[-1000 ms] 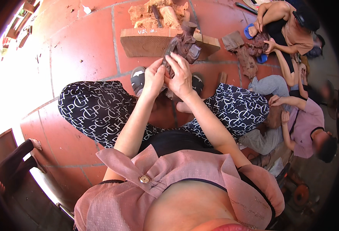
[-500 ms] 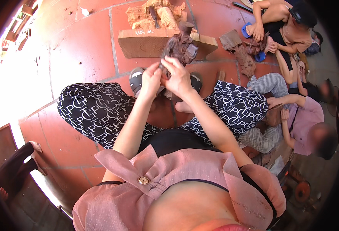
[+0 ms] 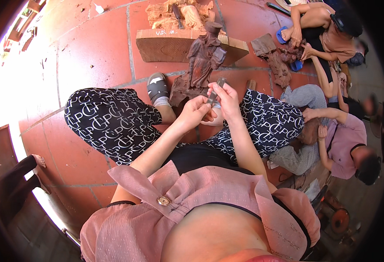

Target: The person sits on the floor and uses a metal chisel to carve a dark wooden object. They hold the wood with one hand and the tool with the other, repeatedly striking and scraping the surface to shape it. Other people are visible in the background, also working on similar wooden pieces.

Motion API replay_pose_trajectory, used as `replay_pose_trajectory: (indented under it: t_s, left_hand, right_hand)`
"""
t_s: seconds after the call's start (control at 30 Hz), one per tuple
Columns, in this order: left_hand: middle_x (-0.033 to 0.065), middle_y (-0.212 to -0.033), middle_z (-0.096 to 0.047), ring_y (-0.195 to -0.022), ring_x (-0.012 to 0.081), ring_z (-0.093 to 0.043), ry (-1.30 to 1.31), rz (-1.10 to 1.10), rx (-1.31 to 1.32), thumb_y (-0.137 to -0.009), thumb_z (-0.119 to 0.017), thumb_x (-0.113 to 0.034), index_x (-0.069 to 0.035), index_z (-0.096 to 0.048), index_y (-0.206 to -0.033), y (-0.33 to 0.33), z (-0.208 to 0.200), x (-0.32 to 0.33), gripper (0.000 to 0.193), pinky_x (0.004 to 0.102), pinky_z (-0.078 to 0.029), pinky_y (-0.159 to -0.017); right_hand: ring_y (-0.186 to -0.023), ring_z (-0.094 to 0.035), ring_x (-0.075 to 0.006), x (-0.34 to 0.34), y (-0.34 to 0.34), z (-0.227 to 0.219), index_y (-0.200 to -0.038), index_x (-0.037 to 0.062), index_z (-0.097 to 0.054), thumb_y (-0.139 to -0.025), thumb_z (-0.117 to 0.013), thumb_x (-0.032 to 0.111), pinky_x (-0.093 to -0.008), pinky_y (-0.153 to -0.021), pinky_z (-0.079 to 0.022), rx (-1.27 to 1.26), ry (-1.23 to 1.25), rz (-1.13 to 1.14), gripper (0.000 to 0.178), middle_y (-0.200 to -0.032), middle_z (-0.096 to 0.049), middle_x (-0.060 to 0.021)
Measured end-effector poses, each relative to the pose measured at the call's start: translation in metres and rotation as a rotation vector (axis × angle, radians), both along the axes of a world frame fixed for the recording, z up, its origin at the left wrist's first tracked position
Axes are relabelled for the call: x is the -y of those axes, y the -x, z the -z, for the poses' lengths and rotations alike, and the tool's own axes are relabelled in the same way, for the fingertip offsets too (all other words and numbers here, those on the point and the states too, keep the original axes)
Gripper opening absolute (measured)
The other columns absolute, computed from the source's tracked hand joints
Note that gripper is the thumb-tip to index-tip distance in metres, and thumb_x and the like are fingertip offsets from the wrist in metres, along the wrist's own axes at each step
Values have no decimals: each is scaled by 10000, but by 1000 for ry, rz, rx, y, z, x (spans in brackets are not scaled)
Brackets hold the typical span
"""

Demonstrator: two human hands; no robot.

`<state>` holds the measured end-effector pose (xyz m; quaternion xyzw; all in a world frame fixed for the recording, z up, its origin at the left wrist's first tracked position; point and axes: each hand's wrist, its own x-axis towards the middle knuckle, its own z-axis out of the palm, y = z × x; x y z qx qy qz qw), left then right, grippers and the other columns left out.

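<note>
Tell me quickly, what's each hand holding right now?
Left hand: fingers curled at the lower end of a small, flat, dark-grey strip; whether it grips cannot be told.
Right hand: closed, holding that strip.

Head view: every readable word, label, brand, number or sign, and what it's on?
Pale wooden block: white handwriting on its near face, partly blurred; wording not copied.
Black trousers: repeated white lettering; wording not copied.
Grey strip in left hand and right hand: any marking too small to read.
Dark brown carved figure: no lettering visible.
</note>
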<state>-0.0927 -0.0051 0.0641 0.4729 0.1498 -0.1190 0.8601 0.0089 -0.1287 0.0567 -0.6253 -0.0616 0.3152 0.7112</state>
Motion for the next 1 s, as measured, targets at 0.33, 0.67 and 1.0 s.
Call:
replay_pose_trajectory:
  t_s: [0.33,0.67,1.0]
  left_hand:
    - [3,-741,-594,-584,69,-564,-48,-124,-14,-934,-527,-175,-52,-588,-974,-26,-19,-15,144,208,-469,-531]
    - [26,-631,-568,-422,72,-501,42,-228,-98,-934,-518,-223,-65,-521,-866,-50,-36,-22,172,208,-415,-378]
    - [31,-554,-495,-354,62,-354,43,-253,-111,-931,-491,-182,-60,-494,-849,-59,-21,-29,147,202,-265,-319]
  right_hand:
    - [-550,-516,-72,-35,-27,-28,-907,13,-654,-953,-499,281,-224,-516,-424,426,234,106,313,-651,-574,-19]
    - [-913,-562,-257,-40,-50,-31,-887,89,-639,-631,-685,-3,-353,-803,-474,1402,428,-8,275,-958,-609,-49]
    - [-999,-576,-222,-45,-61,-19,-874,137,-637,-628,-691,69,-365,-881,-400,1514,516,-67,260,-975,-636,-12]
